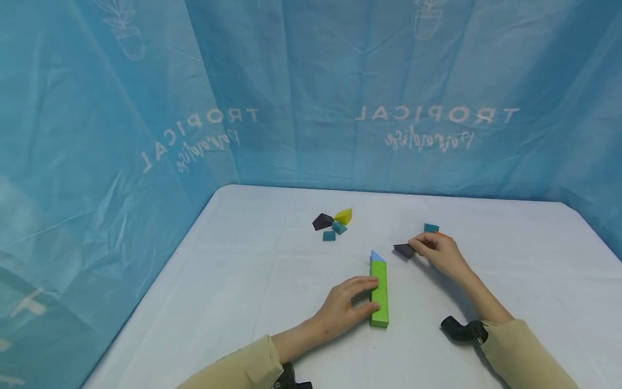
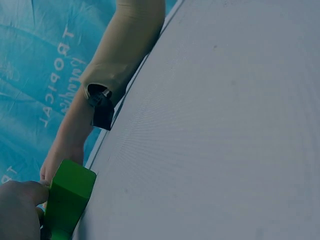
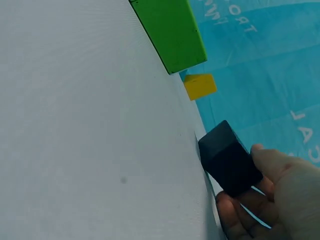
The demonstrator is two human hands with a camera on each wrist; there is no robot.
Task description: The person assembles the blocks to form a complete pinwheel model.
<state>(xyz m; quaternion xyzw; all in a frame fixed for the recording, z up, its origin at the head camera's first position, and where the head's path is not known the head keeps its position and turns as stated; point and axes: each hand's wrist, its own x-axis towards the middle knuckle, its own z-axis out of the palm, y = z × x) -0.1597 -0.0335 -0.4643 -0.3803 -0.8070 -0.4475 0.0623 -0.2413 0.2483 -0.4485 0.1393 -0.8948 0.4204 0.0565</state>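
Note:
My right hand (image 1: 443,255) pinches a black angular block (image 1: 405,250) between thumb and fingertips. In the right wrist view this black block (image 3: 230,157) stays close to the white surface. Two green blocks (image 1: 379,309) lie end to end in front of me, with a light blue triangular block (image 1: 376,256) at their far end. My left hand (image 1: 346,307) touches the green blocks from the left, fingers on the farther one and thumb on the nearer. In the left wrist view, the thumb meets a green block (image 2: 70,197); the other fingers are mostly hidden.
Farther back lie a second black block (image 1: 323,222), a yellow block (image 1: 343,216) and two teal blocks (image 1: 329,236). Beyond my right hand are another teal block (image 1: 431,227) and a partly hidden red-orange piece (image 1: 443,235). Blue printed curtains (image 1: 320,81) border the white table (image 1: 233,259).

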